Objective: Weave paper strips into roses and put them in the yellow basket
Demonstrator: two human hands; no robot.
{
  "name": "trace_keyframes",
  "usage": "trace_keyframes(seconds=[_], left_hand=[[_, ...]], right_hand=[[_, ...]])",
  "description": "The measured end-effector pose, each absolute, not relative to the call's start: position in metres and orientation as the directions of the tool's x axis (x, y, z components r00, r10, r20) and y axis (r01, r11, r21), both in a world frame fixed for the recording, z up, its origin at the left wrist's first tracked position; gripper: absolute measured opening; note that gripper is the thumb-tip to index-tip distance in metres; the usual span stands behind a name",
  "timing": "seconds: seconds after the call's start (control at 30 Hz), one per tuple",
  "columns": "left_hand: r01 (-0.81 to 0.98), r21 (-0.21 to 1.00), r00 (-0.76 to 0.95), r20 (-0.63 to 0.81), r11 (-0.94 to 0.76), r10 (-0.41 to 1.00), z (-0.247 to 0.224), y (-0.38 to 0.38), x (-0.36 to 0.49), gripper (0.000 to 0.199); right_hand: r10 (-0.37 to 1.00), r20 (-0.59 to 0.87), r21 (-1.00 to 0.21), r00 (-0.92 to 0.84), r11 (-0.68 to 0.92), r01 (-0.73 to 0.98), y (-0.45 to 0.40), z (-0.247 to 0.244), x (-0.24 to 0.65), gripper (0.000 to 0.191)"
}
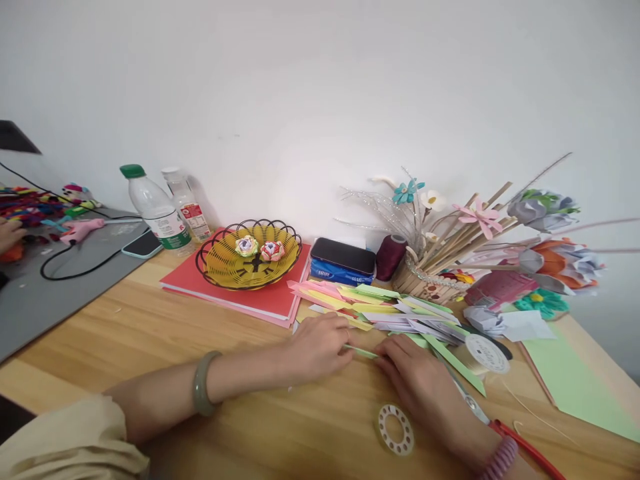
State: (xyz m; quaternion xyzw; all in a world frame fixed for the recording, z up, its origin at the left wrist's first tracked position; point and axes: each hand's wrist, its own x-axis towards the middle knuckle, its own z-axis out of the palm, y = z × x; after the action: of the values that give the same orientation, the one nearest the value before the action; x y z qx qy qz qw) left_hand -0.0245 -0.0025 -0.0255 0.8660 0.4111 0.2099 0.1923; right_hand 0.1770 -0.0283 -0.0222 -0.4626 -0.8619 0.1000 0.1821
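Over the counter (280, 437), between left hand (323, 348) and right hand (420, 373): one narrow green paper strip (363, 352), an end pinched in each grip. Just beyond: heaped coloured paper strips (373, 308). Nearer: one tape roll (383, 430). At right: red-handled scissors (530, 448).

Narrow pale-green paper strip (363, 352) up front. Round yellow woven basket (220, 261) is black-edged. Flat white ring (397, 449) shows dark dots.

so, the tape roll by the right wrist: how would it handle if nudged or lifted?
The tape roll appears to lie flat, so a nudge would probably slide it rather than roll it. Its open centre and holed core suggest it's light. Stood on edge, its round outline would likely let it roll.
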Motion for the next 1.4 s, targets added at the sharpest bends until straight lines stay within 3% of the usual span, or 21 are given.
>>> trace_keyframes(seconds=[0.07, 0.13, 0.17, 0.23, 0.37, 0.43, 0.5, 0.6, 0.7, 0.77, 0.83, 1.1, 1.4], left_hand=[[0.483, 0.743, 0.436, 0.254, -0.462, 0.863, -0.016, 0.001, -0.022, 0.014], [0.192, 0.952, 0.329, 0.167, -0.239, 0.929, -0.004, 0.004, -0.016, 0.014], [0.031, 0.994, 0.328, 0.088, -0.104, 0.941, 0.002, 0.004, -0.013, 0.018], [-0.202, 0.976, 0.349, -0.01, 0.085, 0.937, 0.012, 0.003, -0.006, 0.031], [-0.295, 0.942, 0.511, 0.013, 0.161, 0.86, 0.024, 0.002, 0.001, 0.045], [-0.322, 0.925, 0.57, 0.021, 0.2, 0.822, 0.027, 0.004, 0.001, 0.048], [-0.363, 0.9, 0.577, 0.015, 0.24, 0.816, 0.029, 0.006, 0.0, 0.046], [-0.437, 0.851, 0.563, 0.006, 0.291, 0.827, 0.03, 0.01, -0.002, 0.04], [-0.459, 0.81, 0.591, -0.028, 0.364, 0.806, 0.028, 0.012, -0.004, 0.036], [-0.449, 0.792, 0.623, -0.054, 0.414, 0.78, 0.026, 0.013, -0.005, 0.035], [-0.447, 0.775, 0.646, -0.065, 0.446, 0.76, 0.024, 0.013, -0.005, 0.033], [-0.464, 0.735, 0.652, -0.094, 0.494, 0.752, 0.017, 0.014, -0.004, 0.029], [-0.437, 0.747, 0.644, -0.128, 0.501, 0.754, 0.015, 0.015, -0.004, 0.028]], right_hand=[[0.882, 0.202, -0.489, -0.426, 0.468, 0.736, -0.028, -0.011, 0.173, 0.019], [0.918, 0.14, -0.682, -0.37, 0.361, 0.636, -0.03, 0.001, 0.167, 0.021], [0.929, 0.105, -0.762, -0.356, 0.305, 0.571, -0.03, 0.005, 0.164, 0.023], [0.941, 0.034, -0.883, -0.336, 0.186, 0.431, -0.032, 0.011, 0.158, 0.023], [0.926, -0.085, -0.994, -0.368, -0.055, 0.09, -0.033, 0.011, 0.149, 0.022], [0.912, -0.115, -0.992, -0.393, -0.125, 0.001, -0.033, 0.01, 0.149, 0.023], [0.916, -0.093, -0.995, -0.39, -0.076, 0.058, -0.032, 0.011, 0.152, 0.025], [0.934, 0.165, -0.921, -0.317, 0.261, 0.29, -0.028, 0.012, 0.165, 0.035], [0.797, 0.483, -0.549, -0.362, 0.598, 0.584, -0.022, 0.015, 0.177, 0.086], [0.716, 0.492, -0.342, -0.496, 0.682, 0.646, -0.02, 0.021, 0.179, 0.103], [0.68, 0.469, -0.268, -0.564, 0.717, 0.643, -0.019, 0.027, 0.176, 0.106], [0.745, 0.403, -0.368, -0.531, 0.664, 0.651, -0.017, 0.028, 0.164, 0.093], [0.778, 0.36, -0.449, -0.515, 0.628, 0.635, -0.018, 0.025, 0.161, 0.09]])
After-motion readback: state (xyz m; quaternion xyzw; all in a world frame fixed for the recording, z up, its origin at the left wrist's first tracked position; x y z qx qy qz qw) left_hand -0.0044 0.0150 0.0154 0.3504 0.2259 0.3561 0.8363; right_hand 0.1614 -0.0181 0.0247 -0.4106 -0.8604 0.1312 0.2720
